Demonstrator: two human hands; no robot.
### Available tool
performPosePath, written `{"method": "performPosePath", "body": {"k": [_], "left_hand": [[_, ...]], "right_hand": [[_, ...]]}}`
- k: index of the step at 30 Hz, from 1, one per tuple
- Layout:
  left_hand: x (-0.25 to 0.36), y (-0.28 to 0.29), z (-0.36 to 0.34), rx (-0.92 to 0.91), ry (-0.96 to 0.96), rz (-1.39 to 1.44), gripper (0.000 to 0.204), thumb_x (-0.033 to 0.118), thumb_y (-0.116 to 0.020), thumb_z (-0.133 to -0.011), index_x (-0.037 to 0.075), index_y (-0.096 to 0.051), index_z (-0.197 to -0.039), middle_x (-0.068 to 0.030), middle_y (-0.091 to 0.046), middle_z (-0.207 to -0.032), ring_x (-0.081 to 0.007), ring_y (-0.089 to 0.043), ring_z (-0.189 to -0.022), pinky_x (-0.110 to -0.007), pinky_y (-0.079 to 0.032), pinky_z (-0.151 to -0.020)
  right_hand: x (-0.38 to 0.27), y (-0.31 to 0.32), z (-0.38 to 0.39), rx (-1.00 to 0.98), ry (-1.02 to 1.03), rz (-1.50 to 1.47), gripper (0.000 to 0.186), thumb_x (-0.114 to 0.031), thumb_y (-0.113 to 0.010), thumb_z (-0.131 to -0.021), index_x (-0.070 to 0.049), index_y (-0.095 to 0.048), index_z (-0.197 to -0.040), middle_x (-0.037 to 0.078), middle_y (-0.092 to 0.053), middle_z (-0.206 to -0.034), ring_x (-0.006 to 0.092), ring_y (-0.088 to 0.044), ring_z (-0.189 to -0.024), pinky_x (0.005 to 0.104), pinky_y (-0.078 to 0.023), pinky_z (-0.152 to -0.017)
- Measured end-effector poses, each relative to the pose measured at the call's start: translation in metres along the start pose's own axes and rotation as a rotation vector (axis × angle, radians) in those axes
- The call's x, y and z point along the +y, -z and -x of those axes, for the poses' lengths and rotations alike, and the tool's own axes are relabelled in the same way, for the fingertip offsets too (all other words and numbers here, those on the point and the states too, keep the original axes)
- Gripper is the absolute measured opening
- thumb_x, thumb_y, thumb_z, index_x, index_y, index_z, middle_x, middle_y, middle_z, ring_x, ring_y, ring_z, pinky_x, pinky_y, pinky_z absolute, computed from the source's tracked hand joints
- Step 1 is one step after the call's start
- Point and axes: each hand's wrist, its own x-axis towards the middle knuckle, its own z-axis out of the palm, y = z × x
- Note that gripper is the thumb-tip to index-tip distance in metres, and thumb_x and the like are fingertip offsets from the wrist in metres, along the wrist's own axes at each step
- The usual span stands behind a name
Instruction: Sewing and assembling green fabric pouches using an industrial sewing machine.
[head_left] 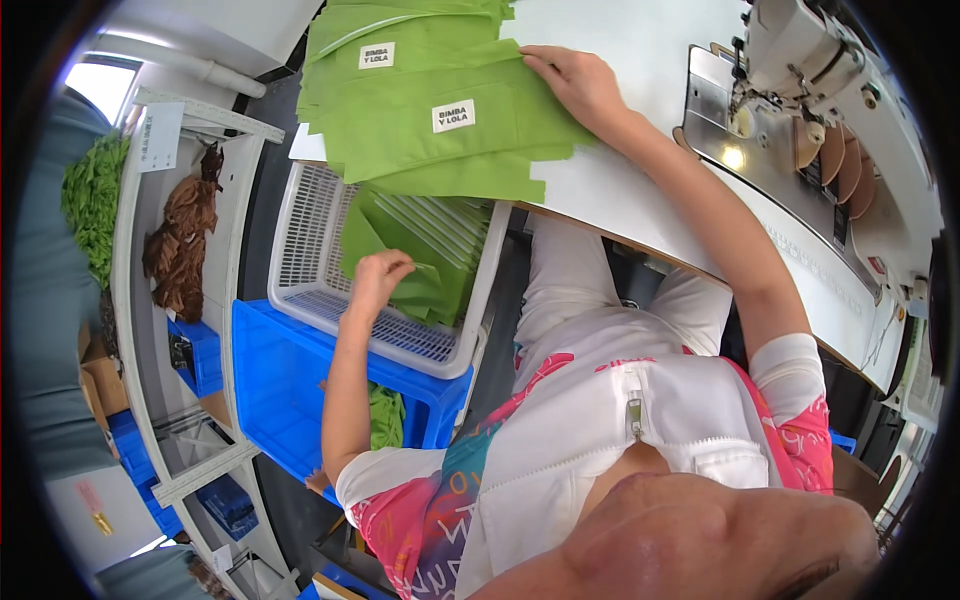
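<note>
My left hand (374,285) reaches over a white plastic basket (308,215). Its fingertips are pinched at the edge of a green fabric piece (420,290) in the basket. Farther off, layered green fabric panels (400,125) with small white labels cover the table's left part and overhang its edge. At the right end of an upper panel, my right hand (580,90) has its thumb and fingers closed on the fabric edge. The wrist lies close above the white tabletop.
A sewing machine (800,60) stands on the white table (650,195) at the right, with brown rounded pieces (835,160) beside it. Below the basket sits a blue crate (285,400) holding green fabric. White shelving (135,290) rises at the left.
</note>
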Motion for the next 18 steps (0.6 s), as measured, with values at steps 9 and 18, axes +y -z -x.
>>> {"method": "performPosePath", "body": {"k": [9, 18], "left_hand": [[0.011, 0.021, 0.032, 0.26, -0.045, 0.034, 0.013, 0.007, -0.069, -0.079, -0.002, -0.069, -0.089, -0.0127, -0.068, -0.083, -0.0201, -0.064, -0.073, -0.028, -0.048, -0.068], [0.165, 0.095, 0.095, 0.34, -0.412, 0.22, 0.014, -0.003, -0.071, -0.07, 0.001, -0.068, -0.083, -0.0061, -0.065, -0.078, -0.0159, -0.059, -0.072, -0.026, -0.045, -0.07]], "right_hand": [[-0.071, 0.003, 0.009, 0.15, 0.51, 0.184, 0.018, -0.022, -0.061, -0.089, -0.008, -0.069, -0.099, 0.006, -0.069, -0.082, 0.0217, -0.064, -0.059, 0.0274, -0.047, -0.054], [-0.089, 0.093, 0.102, -0.306, -0.345, -0.866, 0.017, -0.019, -0.061, -0.09, -0.003, -0.065, -0.085, 0.007, -0.06, -0.065, 0.0097, -0.055, -0.053, 0.0249, -0.041, -0.05]]}}
